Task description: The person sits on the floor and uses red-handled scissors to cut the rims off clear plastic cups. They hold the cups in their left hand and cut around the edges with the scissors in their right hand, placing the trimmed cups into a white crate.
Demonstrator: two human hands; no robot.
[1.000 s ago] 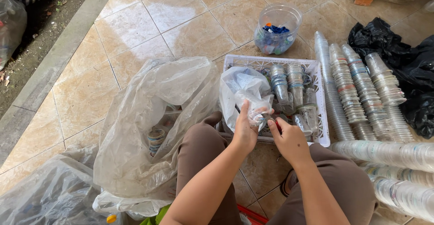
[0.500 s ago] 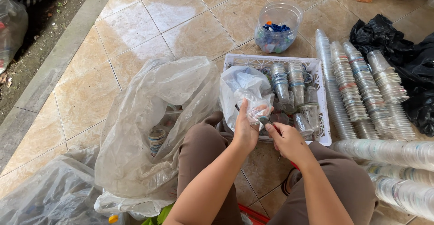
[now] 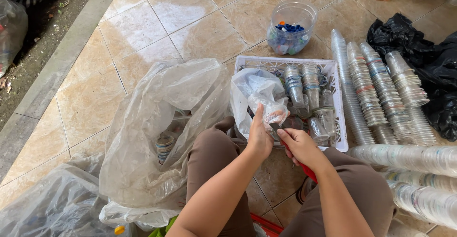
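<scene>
**Cup in our left hand, blade coming in from the right**

We hold a clear plastic cup (image 3: 272, 111) in our left hand (image 3: 259, 137), the fingers (image 3: 257, 119) wrapped closed around its side. The cup lies tilted, its long axis running up and to the right from the fingers, and it sits over the near edge of the white basket (image 3: 341, 122). Our right hand (image 3: 300, 144) is just beside it, down and to the right, with its fingers closed on a red-handled tool (image 3: 304, 168); what looks like a short blade meets the cup's rim, though the view is too small for us to be sure it touches. So the left hand carries the cup and the right hand works at it from below right.

Just beyond the left fingers a white plastic bag (image 3: 252, 91) sits in the basket, with upright stacks of cups (image 3: 302, 87) to its right. Left of our left arm gapes a big clear bag (image 3: 157, 122) holding more cups. Further out, right of our right hand, long stacked cup rows (image 3: 376, 89) lie on the tiled floor (image 3: 85, 99), and a tub of blue caps (image 3: 290, 27) stands beyond the basket.
</scene>
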